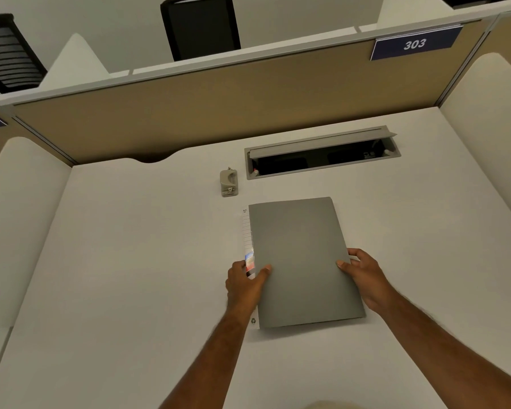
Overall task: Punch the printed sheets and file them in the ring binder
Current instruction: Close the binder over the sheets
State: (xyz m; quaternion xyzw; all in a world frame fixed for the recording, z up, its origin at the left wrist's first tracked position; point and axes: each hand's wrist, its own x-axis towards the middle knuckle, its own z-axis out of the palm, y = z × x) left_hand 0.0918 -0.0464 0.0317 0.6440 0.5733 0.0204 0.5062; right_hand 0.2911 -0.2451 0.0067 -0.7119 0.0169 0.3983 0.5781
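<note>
Binder closed, both hands gripping it, nothing punched yet.

Grey ring binder [303, 261] lies flat on the worktop [115, 261]; left hand [245, 283] pinches its spine edge, right hand [363, 276] its opening edge, thumbs on the cover. Hole punch [229, 183] sits just beyond the binder's far-left corner, the cable tray [322, 156] further beyond. No loose sheets visible. Risk: cover swinging open toward the punch could knock it.
</note>
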